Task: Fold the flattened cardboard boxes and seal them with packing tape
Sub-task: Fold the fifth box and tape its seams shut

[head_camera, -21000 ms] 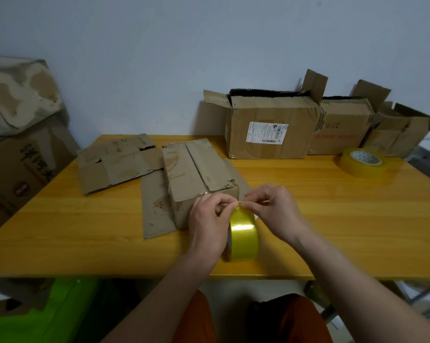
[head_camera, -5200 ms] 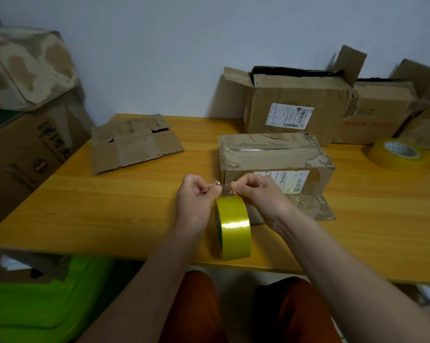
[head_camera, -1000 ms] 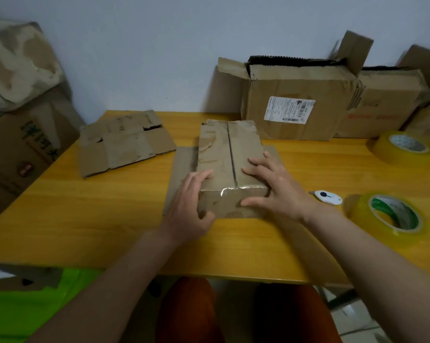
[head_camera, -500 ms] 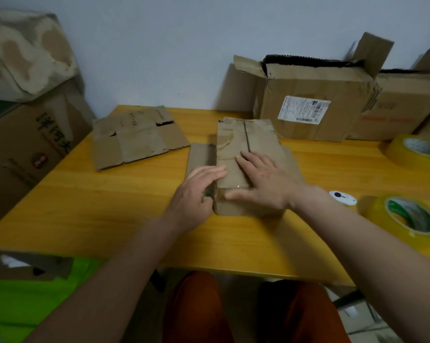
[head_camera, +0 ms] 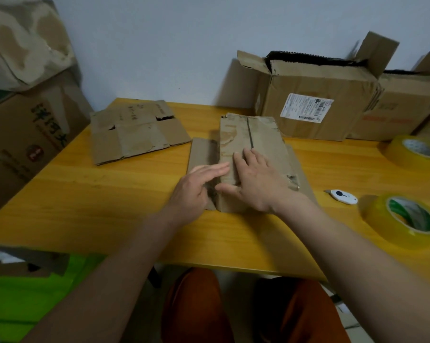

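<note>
Both hands flat, fingers straight & together, right hand (head_camera: 254,183) pressing top of folded box (head_camera: 252,154) mid-table (head_camera: 85,209), left hand (head_camera: 191,191) on its left side, tape roll (head_camera: 404,219) at right, flattened box (head_camera: 134,131) further back-left.

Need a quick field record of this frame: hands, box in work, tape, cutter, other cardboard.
left hand: open, fingers flat against the left side of the folded box
right hand: open, palm down on the box top
folded box: on the table, centre seam visible on top
tape rolls: near roll flat at right, far roll behind it
cutter: white, on the table beside the near roll
flattened cardboard: lying at left rear
open boxes: against the wall
</note>
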A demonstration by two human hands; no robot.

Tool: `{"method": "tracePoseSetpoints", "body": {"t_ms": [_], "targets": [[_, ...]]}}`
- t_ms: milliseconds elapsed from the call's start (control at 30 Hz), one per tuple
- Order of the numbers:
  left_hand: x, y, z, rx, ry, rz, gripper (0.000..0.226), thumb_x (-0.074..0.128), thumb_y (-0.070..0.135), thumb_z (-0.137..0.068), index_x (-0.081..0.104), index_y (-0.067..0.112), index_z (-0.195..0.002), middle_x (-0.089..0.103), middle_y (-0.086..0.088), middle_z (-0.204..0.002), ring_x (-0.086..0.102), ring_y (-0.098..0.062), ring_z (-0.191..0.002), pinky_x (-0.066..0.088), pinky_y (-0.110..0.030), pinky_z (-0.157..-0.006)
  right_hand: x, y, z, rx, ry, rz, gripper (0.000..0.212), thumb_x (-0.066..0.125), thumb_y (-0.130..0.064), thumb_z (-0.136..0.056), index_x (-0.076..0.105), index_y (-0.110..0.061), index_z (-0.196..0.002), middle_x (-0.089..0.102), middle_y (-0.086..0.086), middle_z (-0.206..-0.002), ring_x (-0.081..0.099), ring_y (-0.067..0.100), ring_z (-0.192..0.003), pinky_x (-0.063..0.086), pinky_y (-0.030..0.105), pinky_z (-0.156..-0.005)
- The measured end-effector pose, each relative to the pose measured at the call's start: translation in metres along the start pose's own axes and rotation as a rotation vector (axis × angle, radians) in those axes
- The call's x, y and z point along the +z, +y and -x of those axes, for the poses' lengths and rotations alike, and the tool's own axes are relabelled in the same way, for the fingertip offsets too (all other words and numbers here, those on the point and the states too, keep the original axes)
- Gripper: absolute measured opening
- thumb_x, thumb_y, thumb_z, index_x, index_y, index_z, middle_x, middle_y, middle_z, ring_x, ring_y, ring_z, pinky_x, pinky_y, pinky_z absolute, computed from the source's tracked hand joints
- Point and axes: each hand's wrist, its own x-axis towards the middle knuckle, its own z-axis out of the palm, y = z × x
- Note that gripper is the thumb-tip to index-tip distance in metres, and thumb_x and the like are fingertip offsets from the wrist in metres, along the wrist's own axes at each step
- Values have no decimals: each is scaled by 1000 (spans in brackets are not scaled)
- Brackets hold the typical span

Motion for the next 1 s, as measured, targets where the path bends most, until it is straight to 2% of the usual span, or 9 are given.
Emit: {"method": "tracePoseSetpoints", "body": {"t_ms": [133,333,433,533,633,767,833,933,1000], "targets": [[1,0,-1,2,19,19,62,34,-16,-76,62,8,-126,56,6,-130,48,-12,-126,31,-13,-108,-8,5,2,0,-121,-67,109,45,-76,-78,-3,-12,-152,-7,16,-159,-7,29,-147,0,39,-118],[3,-1,-3,-14,38,57,55,40,-16,-79,64,7,-123,59,4,-128,49,-13,-127,34,-21,-110,6,-14,3,26,87,118,104,18,-78,-79,9,-4,-151,12,25,-156,11,37,-145,11,43,-118],[3,2,-4,-33,72,79,45,42,-4,-81,68,6,-116,60,6,-124,50,-11,-126,34,-19,-110,4,17,7,-138,46,43,91,13,-75,-82,7,-19,-153,8,14,-160,4,27,-147,4,38,-118],[10,8,-6,-41,159,90,30,44,8,-90,71,2,-102,64,-1,-118,51,-10,-123,36,-15,-104,1,57,12,-172,94,-129,79,8,-76,-81,23,-37,-149,14,-3,-160,3,13,-147,1,38,-119],[35,23,-23,-169,275,5,31,44,28,-96,58,6,-80,61,-11,-105,54,-15,-109,43,-17,-88,12,68,11,41,347,-533,55,30,-54,-95,51,-25,-136,35,-6,-151,19,8,-143,14,32,-119],[70,35,-46,-326,566,-43,20,54,15,-96,56,5,-80,50,-5,-93,48,-13,-88,36,-14,-69,29,58,6,300,598,-1060,29,45,-24,-100,64,-17,-121,44,-15,-139,30,-14,-124,20,-8,-94],[75,29,-48,-306,631,-4,11,51,8,-96,60,5,-90,52,-2,-101,49,-9,-93,41,-14,-76,37,59,6,336,632,-1153,31,45,-22,-100,59,-17,-127,45,-12,-142,34,-8,-127,23,-5,-95],[75,26,-44,-331,640,56,23,44,6,-98,66,9,-97,52,2,-121,42,2,-113,29,-1,-90,38,60,6,371,581,-1263,41,44,-20,-100,43,-21,-141,42,-7,-146,35,3,-132,29,15,-104],[71,30,-42,-381,543,85,27,40,9,-101,67,14,-106,52,4,-133,41,0,-122,30,-11,-99,33,57,10,372,521,-1308,48,43,-17,-100,33,-22,-147,36,-5,-150,33,5,-132,28,18,-104]]}}
